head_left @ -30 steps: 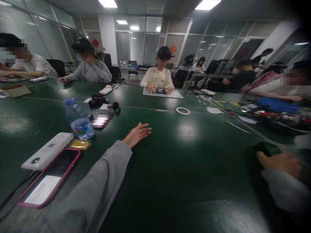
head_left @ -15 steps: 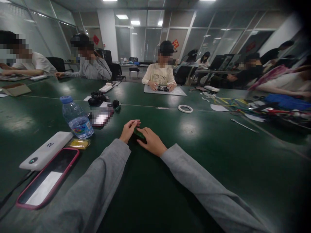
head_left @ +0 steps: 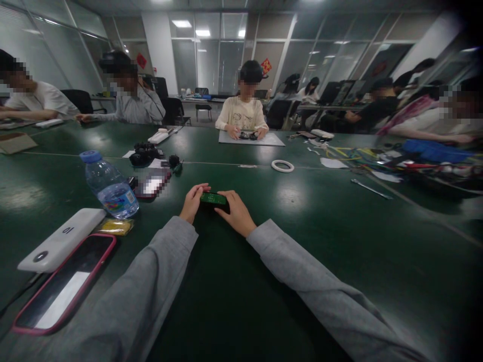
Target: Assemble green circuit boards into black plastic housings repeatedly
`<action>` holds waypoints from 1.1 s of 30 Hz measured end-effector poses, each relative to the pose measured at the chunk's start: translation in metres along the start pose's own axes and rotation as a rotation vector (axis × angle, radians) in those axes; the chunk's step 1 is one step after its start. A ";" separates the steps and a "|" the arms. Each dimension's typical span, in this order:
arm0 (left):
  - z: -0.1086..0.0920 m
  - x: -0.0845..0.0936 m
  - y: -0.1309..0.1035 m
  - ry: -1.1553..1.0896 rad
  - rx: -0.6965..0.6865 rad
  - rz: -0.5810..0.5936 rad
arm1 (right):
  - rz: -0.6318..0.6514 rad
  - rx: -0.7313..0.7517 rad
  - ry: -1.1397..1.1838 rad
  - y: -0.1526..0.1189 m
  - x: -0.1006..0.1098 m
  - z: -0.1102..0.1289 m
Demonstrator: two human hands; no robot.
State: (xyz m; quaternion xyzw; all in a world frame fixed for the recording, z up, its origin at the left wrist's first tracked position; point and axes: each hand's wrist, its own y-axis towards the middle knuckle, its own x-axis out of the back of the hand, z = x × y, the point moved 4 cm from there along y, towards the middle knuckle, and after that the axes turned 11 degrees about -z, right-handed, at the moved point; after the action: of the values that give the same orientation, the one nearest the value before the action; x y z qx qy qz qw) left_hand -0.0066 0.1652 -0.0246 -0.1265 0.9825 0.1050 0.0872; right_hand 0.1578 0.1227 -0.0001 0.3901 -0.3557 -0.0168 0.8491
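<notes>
Between my hands, over the green table (head_left: 222, 311), is a small rectangular block (head_left: 213, 198) with a shiny green upper face and dark edges. Its exact kind is too small to make out. My left hand (head_left: 193, 201) grips the left end, fingers along the far edge. On the opposite end, my right hand (head_left: 237, 213) is closed round the block with the thumb on the near side. Parts of both ends are hidden under the fingers.
To the left are a water bottle (head_left: 112, 188), a yellow packet (head_left: 116, 227), a white power bank (head_left: 62, 239) and a pink-rimmed phone (head_left: 66, 284). A white ring (head_left: 283, 166) lies ahead, and cables (head_left: 372, 156) pile up at right. A person (head_left: 243, 113) sits opposite.
The block's green face has come into fuller view between my hands, which now hold it by its two ends. My view has shifted slightly to the right.
</notes>
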 end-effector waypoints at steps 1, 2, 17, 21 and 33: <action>0.001 0.000 0.001 -0.003 -0.003 0.000 | 0.008 0.000 -0.004 0.000 0.000 0.000; 0.002 0.001 0.001 -0.005 -0.005 0.001 | 0.013 -0.001 -0.009 0.000 0.001 0.000; 0.005 0.002 0.002 0.030 0.001 0.003 | 0.024 0.015 -0.039 0.000 0.000 0.000; 0.002 0.001 0.000 0.029 -0.001 -0.013 | 0.019 0.009 -0.053 -0.001 0.000 0.001; -0.002 -0.001 -0.002 0.036 -0.008 -0.002 | 0.030 0.024 -0.054 0.000 0.000 0.003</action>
State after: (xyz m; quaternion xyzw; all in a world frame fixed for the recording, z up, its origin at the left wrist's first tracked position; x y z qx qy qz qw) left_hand -0.0055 0.1628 -0.0224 -0.1295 0.9834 0.1067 0.0690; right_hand 0.1559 0.1205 0.0016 0.3944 -0.3843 -0.0105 0.8347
